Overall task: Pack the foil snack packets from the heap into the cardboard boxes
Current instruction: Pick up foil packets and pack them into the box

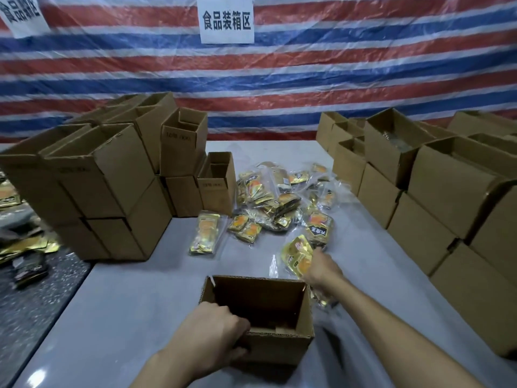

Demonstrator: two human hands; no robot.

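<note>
Fingers of my left hand (215,331) hook over the near rim of the open cardboard box (279,348), thumb on the front wall: a firm clamp on the cardboard. My right hand (321,268) is out past the box's far right corner, closed around a gold foil packet (296,256) at the near edge of the heap (274,203). The heap sprawls mid-table, packets tumbled over one another. A lone packet (205,232) lies flat, apart on the heap's left. The box's inside is too dark to read. On the grey table (126,303), the left stack (106,175) and right stack (436,191) of cartons flank the heap. Behind hangs a striped tarp (335,79) with a white sign (225,19).
</note>
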